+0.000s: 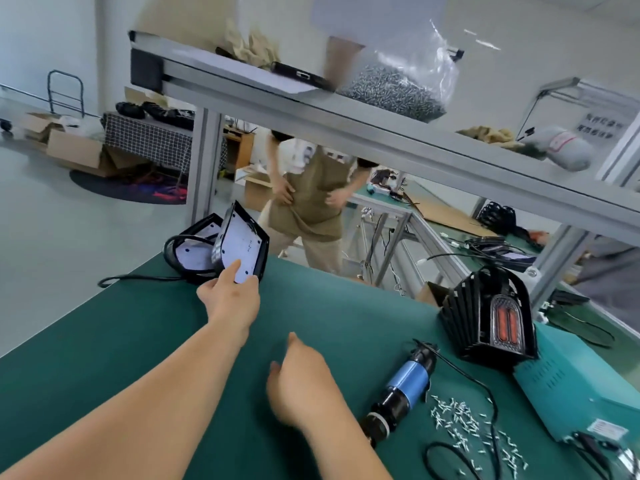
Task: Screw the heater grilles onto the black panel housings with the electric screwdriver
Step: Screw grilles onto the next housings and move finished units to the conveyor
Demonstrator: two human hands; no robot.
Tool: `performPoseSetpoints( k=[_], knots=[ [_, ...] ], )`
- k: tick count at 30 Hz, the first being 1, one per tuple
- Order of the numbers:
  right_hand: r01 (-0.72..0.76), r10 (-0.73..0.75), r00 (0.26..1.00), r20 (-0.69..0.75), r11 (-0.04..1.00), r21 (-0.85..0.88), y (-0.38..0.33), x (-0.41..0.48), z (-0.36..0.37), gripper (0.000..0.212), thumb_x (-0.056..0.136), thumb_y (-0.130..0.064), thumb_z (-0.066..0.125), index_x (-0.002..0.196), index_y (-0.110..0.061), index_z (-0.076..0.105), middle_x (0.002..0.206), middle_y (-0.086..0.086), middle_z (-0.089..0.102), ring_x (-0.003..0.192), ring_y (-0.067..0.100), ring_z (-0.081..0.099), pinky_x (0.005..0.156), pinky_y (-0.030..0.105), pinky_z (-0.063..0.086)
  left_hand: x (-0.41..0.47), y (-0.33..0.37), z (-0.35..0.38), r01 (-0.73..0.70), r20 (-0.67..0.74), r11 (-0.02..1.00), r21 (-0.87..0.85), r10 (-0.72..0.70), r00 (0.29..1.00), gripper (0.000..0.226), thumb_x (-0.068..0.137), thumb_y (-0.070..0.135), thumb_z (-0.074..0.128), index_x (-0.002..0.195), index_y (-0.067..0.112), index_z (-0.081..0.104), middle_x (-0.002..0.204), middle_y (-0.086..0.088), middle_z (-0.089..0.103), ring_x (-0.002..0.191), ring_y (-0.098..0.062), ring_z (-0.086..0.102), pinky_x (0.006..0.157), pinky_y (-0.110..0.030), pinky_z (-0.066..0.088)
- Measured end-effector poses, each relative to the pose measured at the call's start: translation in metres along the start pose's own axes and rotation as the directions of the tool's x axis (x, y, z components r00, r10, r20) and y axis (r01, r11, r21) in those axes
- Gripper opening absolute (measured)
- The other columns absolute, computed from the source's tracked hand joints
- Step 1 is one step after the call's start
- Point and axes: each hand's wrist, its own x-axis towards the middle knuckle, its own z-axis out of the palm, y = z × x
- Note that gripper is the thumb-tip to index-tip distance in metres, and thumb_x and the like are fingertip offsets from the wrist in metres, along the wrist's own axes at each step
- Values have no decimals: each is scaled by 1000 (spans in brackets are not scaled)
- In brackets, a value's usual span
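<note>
My left hand [230, 296] reaches to the far left of the green table and grips the lower edge of a black panel housing [242, 242] with a white inner face, tilted upright. A second housing [194, 251] with a black cable lies just behind it. My right hand [298, 379] hovers over the mat, fingers loose and holding nothing. The electric screwdriver [405, 386], blue and black, lies on the mat to its right. Loose silver screws [460, 420] are scattered beside the screwdriver. A stack of black heater grilles [488, 317] with an orange arched window stands at the right.
A teal power supply box [575, 386] sits at the right edge, its cord looping over the mat. An aluminium shelf [346, 109] overhead carries a bag of screws [398, 88]. A person [311, 202] stands beyond the table's far edge.
</note>
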Motion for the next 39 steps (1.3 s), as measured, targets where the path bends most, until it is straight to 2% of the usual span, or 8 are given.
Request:
performPoseSetpoints(
  k=[14, 19, 22, 23, 25, 31, 34, 39],
  knots=[
    [34, -35, 999, 38, 999, 5, 8, 5, 7, 66, 99, -23, 41, 158, -15, 12, 136, 6, 53, 121, 27, 54, 83, 33, 43, 10, 3, 4, 97, -4, 982, 163, -97, 995, 50, 96, 18, 51, 142, 1, 42, 153, -8, 17, 105, -38, 51, 84, -40, 49],
    [39, -39, 999, -1, 981, 192, 11, 6, 5, 55, 101, -29, 38, 151, -11, 27, 125, 14, 62, 102, 31, 66, 90, 36, 54, -7, 14, -3, 134, -8, 987, -84, -136, 991, 2, 94, 12, 54, 93, 11, 54, 109, -13, 49, 66, -13, 41, 52, -20, 38],
    [8, 2, 1000, -25, 914, 406, 14, 8, 0, 59, 103, -36, 39, 154, -12, 24, 124, 18, 63, 57, 20, 64, 64, 25, 53, -17, 5, -9, 85, 83, 987, 134, -97, 992, 29, 90, 9, 60, 117, 15, 53, 116, -3, 55, 102, -15, 58, 84, -23, 43],
    [-9, 27, 999, -30, 871, 492, 14, 9, -3, 61, 103, -37, 41, 156, -14, 21, 127, 18, 61, 51, 16, 61, 57, 24, 50, -27, 5, -12, 188, 123, 981, -53, -180, 976, 27, 93, 7, 57, 120, 10, 55, 110, 0, 56, 99, -13, 57, 88, -26, 43],
    [-33, 78, 996, -42, 763, 645, 13, 10, -7, 63, 103, -39, 44, 157, -16, 22, 128, 15, 59, 52, 14, 60, 51, 24, 50, -48, 4, -20, 268, 218, 910, -315, -205, 954, 12, 97, 4, 51, 97, 9, 62, 90, 1, 53, 80, -9, 53, 83, -28, 45],
    [-81, 153, 988, -10, 573, 815, 14, 10, -13, 40, 102, -45, 44, 117, -9, 52, 107, 15, 63, 62, 19, 59, 52, 25, 51, -97, 4, -44, 358, 351, 891, -277, -253, 901, 9, 96, 6, 57, 91, 6, 66, 85, 3, 73, 94, -20, 61, 89, -33, 51],
    [-47, 168, 983, -66, 590, 806, 18, 11, -17, 31, 104, -36, 45, 127, -15, 46, 97, 13, 62, 41, 11, 54, 41, 20, 43, -101, 0, -52, 386, 380, 862, -329, -253, 890, 15, 94, 6, 61, 108, 2, 65, 116, -7, 62, 107, -29, 61, 88, -37, 52],
    [20, 98, 988, -122, 694, 719, 28, 9, -34, 34, 92, -4, 46, 123, -9, 59, 94, 18, 69, 35, 14, 51, 36, 16, 35, -98, 4, -68, 438, 508, 850, -291, -251, 824, 19, 91, 11, 61, 95, 0, 76, 108, -13, 74, 104, -34, 66, 80, -35, 54]
  ],
)
